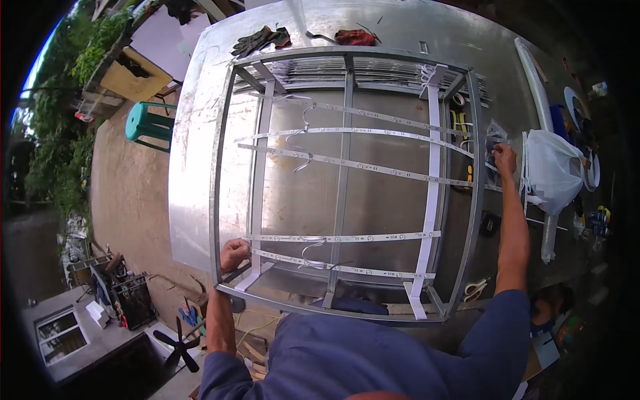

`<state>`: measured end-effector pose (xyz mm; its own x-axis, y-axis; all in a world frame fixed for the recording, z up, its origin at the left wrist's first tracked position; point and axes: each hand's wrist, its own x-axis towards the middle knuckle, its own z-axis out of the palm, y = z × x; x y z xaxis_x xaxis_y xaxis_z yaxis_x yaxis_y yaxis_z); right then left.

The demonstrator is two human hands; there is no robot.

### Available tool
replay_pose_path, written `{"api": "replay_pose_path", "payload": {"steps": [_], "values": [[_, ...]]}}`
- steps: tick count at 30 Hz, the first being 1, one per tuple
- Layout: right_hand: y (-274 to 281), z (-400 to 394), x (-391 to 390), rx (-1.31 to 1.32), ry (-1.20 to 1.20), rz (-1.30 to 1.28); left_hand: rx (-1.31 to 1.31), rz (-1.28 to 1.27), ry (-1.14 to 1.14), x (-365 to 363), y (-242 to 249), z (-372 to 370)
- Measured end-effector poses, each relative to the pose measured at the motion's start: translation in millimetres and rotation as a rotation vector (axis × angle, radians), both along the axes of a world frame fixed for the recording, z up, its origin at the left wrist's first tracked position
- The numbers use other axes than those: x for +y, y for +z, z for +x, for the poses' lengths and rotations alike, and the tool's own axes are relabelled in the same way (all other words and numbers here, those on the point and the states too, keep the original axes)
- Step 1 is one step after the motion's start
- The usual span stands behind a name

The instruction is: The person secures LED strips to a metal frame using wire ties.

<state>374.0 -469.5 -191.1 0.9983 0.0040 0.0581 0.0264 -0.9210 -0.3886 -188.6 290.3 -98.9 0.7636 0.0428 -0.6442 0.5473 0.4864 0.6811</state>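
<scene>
A rectangular metal frame (345, 160) lies in front of me with white LED strips across it. My left hand (235, 255) is at its lower left, fingers closed at the left end of an LED strip (347, 238). Just below runs another LED strip (367, 271), with a thin white wire looping between the two. Further up, three more strips lie slightly slanted, their right ends over the frame's right side. My right hand (505, 160) is beyond that side, fingers bent together at a clear plastic bag (494, 131); what they pinch is hidden.
The frame rests on a metal-topped table (193, 167). Dark gloves (260, 41) and a red cloth (355, 37) lie at the far edge. A stack of strips (387, 73) sits under the frame's far end. Rightward are a white plastic bag (552, 167) and scissors (475, 289); a green stool (148, 124) stands left.
</scene>
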Motion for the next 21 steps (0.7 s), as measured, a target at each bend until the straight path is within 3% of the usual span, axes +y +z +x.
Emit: {"api": "replay_pose_path", "payload": {"steps": [4,6,10,13,16,19,21], "values": [[-15,2,-9,-0.045,-0.024,-0.028,-0.007,-0.024,-0.007,0,-3,0],[15,-10,21,0.058,-0.198,-0.136,0.003,-0.033,-0.038,4,-5,-1],[15,-6,26,0.077,-0.271,-0.161,-0.003,-0.052,-0.023,3,-5,0],[-6,5,11,0.065,-0.253,-0.183,-0.005,-0.031,-0.031,4,-9,-1],[-5,11,3,0.145,-0.125,0.022,0.010,0.012,0.003,0,-1,-3],[-13,9,-2,0.195,-0.053,0.033,-0.011,-0.002,0.011,0,-4,1],[7,-3,14,0.218,-0.068,0.041,-0.050,-0.006,-0.015,2,-5,1]]}}
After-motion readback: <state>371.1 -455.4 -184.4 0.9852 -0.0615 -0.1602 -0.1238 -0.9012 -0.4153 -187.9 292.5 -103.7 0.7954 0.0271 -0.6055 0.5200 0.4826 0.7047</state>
